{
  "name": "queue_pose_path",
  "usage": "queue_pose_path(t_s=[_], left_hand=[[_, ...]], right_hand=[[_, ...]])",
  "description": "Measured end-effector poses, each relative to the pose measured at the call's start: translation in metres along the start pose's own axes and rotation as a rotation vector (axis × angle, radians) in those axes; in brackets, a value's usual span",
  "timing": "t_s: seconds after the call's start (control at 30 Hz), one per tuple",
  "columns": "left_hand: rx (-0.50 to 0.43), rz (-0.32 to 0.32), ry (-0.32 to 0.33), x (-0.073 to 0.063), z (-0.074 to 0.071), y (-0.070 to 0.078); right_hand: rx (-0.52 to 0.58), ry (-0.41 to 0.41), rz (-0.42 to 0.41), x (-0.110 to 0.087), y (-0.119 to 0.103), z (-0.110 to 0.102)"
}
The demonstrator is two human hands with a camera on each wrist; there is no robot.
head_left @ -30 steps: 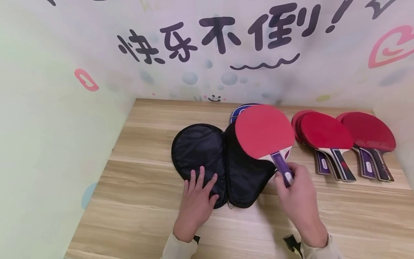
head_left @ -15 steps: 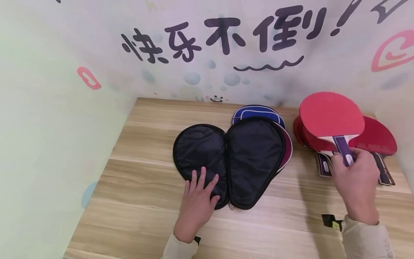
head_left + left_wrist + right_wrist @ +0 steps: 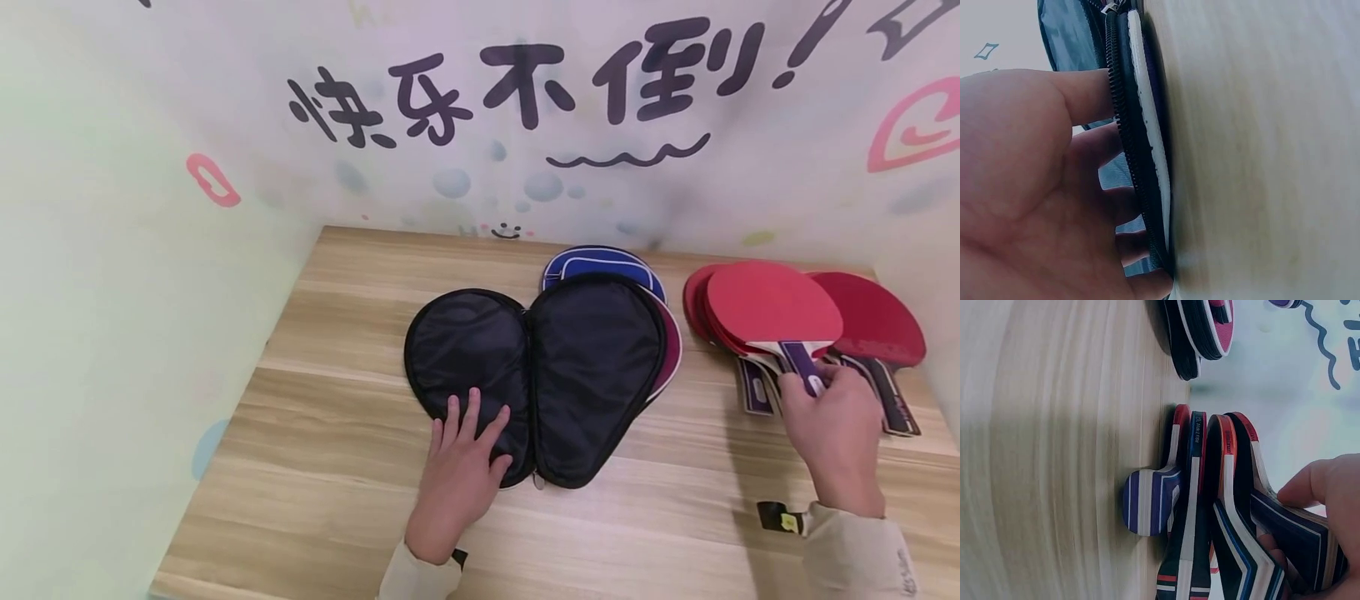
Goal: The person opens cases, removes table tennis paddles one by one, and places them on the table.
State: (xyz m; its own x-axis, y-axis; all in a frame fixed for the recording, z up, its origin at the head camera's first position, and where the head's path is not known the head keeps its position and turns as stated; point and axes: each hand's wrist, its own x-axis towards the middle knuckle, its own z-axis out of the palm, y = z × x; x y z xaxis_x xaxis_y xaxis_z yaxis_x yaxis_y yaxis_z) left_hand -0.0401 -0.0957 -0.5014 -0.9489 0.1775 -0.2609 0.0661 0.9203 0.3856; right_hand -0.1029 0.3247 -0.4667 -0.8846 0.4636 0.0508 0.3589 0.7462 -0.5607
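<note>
In the head view a black zippered paddle case [image 3: 596, 375] lies spread open on the wooden table. My left hand [image 3: 461, 475] rests on its left half, fingers straight and spread; the left wrist view shows the fingers over the zipper edge [image 3: 1127, 119]. At the right, my right hand [image 3: 836, 429] grips the purple handle of a red table tennis paddle [image 3: 776, 302]. That paddle is over a stack of red paddles [image 3: 697, 308]. The right wrist view shows the handle [image 3: 1291, 534] pinched by thumb and fingers above several stacked paddles [image 3: 1194, 487]; whether it touches them I cannot tell.
A second group of red paddles [image 3: 881, 317] lies against the right side. Under the black case's right half stick out a blue case [image 3: 600, 262] and a maroon case edge with white trim [image 3: 670, 350]. A printed wall [image 3: 420, 192] borders the table's back.
My right hand has carried the paddle from above the case's right half to the stack at the right, then lowered it. The left hand stays on the case.
</note>
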Motion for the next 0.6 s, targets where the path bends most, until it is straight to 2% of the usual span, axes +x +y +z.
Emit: queue_pose_path(t_s=[0.33,0.53,0.6], left_hand=[[-0.009,0.011,0.014,-0.0003,0.0006,-0.0001],[-0.006,0.008,0.007,0.0001,0.0017,-0.0008],[-0.006,0.006,0.01,0.0001,0.0021,-0.0012]], right_hand=[[-0.054,0.03,-0.066,-0.0017,0.0012,0.0002],[-0.09,-0.051,-0.04,-0.005,0.0014,-0.0001],[-0.098,-0.053,-0.05,-0.0056,0.0007,0.0002]])
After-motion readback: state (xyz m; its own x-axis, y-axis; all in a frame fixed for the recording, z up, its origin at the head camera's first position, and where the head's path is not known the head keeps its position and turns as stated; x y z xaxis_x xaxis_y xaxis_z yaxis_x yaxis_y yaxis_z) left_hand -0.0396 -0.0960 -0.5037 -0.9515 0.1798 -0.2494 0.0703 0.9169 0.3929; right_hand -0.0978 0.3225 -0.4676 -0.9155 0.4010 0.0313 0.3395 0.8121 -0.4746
